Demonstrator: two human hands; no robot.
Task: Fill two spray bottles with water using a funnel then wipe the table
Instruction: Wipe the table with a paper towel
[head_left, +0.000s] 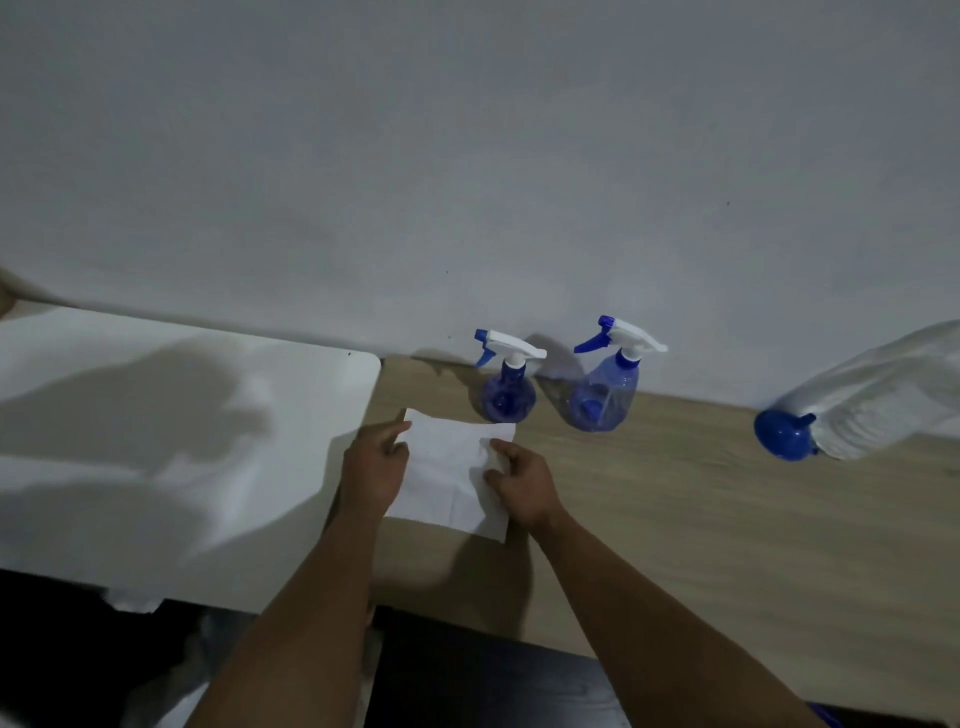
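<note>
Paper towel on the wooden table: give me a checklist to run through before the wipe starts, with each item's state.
1. Paper towel lies flat on the wooden table: ok.
2. Left hand on the towel's left edge, right hand on its right edge: ok.
3. Both spray bottles, round and wide, upright with trigger heads on: ok.
4. Bottles clear of the towel's path: not ok, they stand just behind it.
5. Funnel and plastic water bottle set aside at right: ok.
6. Water spilled on the table: cannot tell.

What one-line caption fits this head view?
Both hands, left hand and right hand, spread a white tissue on the wooden table before two capped spray bottles.
</note>
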